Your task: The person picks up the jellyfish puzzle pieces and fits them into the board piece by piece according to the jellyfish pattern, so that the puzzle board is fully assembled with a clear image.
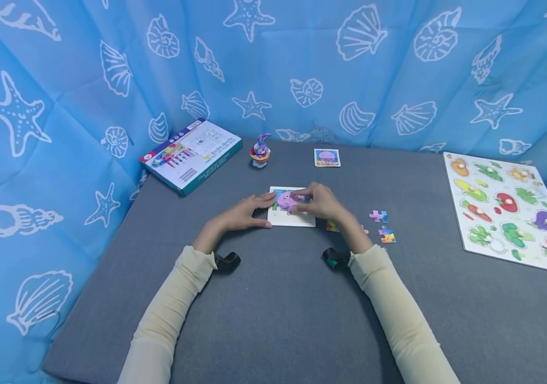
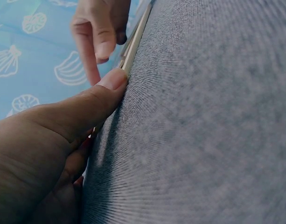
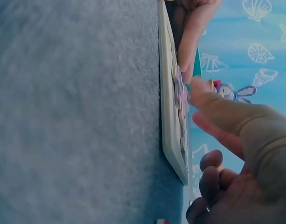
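A small jigsaw tray (image 1: 306, 220) with a pale frame lies flat on the grey cloth, with a pink sea-creature picture (image 1: 285, 200) showing in it. My left hand (image 1: 242, 213) grips the tray's left side. Its thumb (image 2: 112, 80) presses the near edge, and its fingers reach over the upper left corner. Above the tray's right half is my right hand (image 1: 323, 202), thumb and forefinger spread apart with their tips close over the picture. In the right wrist view, a puzzle piece (image 3: 178, 88) sits slightly raised in the tray, beside the right fingertips.
Loose jigsaw pieces (image 1: 387, 234) lie right of my right wrist. Behind the tray are a picture card (image 1: 327, 157) and a purple toy figure (image 1: 261, 152). A flat box (image 1: 191, 154) stands back left; a vegetable peg board (image 1: 513, 213) lies at right.
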{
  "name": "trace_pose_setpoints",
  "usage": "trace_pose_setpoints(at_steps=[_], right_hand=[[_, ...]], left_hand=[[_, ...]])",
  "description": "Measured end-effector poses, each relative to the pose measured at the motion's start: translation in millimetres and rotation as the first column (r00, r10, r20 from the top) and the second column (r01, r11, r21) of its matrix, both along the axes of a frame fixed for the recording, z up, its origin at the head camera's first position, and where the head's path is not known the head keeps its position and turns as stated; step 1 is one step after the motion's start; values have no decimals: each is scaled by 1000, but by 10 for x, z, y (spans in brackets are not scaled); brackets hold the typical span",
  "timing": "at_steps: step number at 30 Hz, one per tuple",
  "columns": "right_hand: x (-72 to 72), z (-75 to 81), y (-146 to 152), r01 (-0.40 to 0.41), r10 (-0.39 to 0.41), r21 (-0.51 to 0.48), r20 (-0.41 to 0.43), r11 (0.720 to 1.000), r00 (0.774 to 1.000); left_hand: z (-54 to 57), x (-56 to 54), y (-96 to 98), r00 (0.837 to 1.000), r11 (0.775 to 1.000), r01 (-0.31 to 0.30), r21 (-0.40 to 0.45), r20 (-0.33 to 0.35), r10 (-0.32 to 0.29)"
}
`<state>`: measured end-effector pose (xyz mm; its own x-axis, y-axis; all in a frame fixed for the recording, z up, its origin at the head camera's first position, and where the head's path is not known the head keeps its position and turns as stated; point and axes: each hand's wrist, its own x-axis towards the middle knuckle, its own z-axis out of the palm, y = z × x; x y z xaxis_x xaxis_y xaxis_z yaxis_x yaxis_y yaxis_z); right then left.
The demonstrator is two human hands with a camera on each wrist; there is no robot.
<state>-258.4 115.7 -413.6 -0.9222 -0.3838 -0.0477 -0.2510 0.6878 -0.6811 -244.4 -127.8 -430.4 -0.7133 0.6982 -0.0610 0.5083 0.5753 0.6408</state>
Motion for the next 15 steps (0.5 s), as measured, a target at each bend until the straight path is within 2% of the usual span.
trace_pose_setpoints(at_steps=[5, 8, 15], right_hand=[[17, 11, -52, -28, 31, 37, -85, 999, 996], [21, 15, -67, -33, 40, 73, -102, 997, 994], [-6, 42, -41, -42, 42, 105, -2, 994, 999]], left_hand=[[7, 16, -5, 1000, 1000, -16, -4, 10, 16], [3, 17, -6, 1000, 1000, -15, -4, 4, 15], [5, 7, 4, 1000, 1000, -8, -3, 3, 8]])
